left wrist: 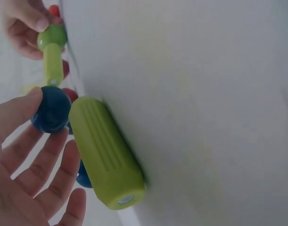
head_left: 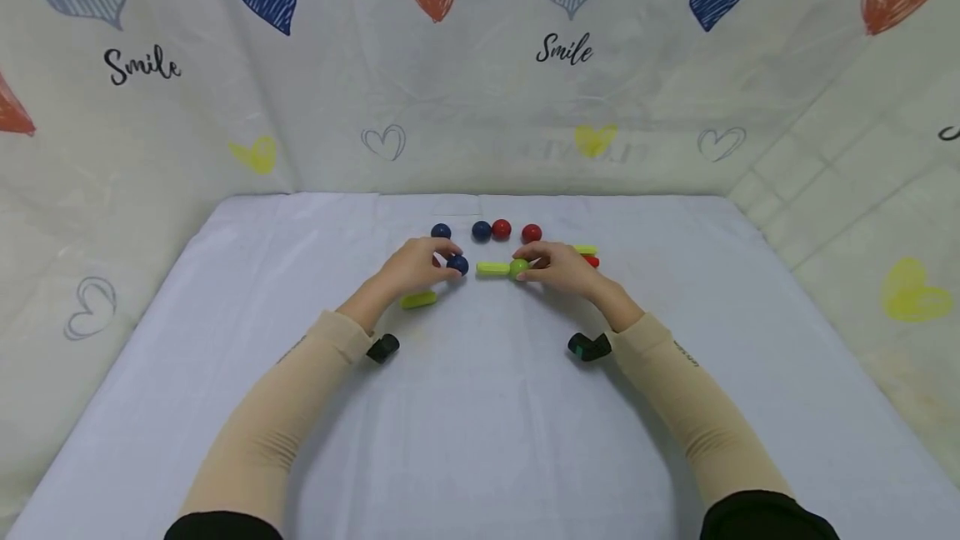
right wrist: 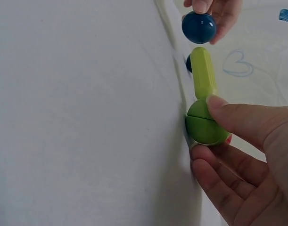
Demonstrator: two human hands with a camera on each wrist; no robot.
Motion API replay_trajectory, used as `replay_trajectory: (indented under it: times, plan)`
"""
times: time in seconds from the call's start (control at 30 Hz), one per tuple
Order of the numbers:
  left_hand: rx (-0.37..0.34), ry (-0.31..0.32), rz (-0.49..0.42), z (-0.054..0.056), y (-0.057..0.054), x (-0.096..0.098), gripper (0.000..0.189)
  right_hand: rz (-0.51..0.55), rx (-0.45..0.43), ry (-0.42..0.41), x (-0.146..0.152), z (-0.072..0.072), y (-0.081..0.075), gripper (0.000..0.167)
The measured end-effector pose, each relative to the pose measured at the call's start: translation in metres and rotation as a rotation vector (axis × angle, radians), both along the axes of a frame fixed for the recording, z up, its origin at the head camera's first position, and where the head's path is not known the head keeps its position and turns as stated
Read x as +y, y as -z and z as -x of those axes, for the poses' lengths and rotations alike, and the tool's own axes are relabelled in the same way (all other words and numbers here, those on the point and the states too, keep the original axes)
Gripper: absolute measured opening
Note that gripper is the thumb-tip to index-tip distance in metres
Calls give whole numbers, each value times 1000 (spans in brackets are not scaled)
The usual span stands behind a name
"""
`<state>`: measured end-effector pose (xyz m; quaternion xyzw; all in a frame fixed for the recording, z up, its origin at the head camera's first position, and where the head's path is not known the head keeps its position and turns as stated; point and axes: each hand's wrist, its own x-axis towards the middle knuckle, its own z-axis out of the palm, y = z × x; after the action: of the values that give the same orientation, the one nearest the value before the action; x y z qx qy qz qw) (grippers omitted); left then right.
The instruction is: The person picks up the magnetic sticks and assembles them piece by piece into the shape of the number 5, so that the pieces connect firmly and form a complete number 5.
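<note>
Nearest, a ribbed lime-green plastic rod (head_left: 417, 300) is seen lying on the pale cloth-covered table (head_left: 480, 423), just beneath the left hand (head_left: 411, 268). A dark blue plastic ball (head_left: 457, 265) is pinched by that hand's thumb and fingers. Between the hands a second lime-green rod (head_left: 492, 268) is laid, touching a green plastic ball (head_left: 519, 267), which is gripped by the right hand (head_left: 564, 267). Beyond the hands, two blue balls (head_left: 441, 231) and two red balls (head_left: 501, 229) are ranged in a row
</note>
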<state>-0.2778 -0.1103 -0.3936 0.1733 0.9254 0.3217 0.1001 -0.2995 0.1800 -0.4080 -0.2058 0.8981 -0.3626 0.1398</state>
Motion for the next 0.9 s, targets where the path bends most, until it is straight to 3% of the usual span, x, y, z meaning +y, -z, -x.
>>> replay_trajectory:
  times: [0.9]
  plan:
    - [14, 33, 44, 2, 4, 12, 40, -5, 21, -8, -2, -1, 0, 40]
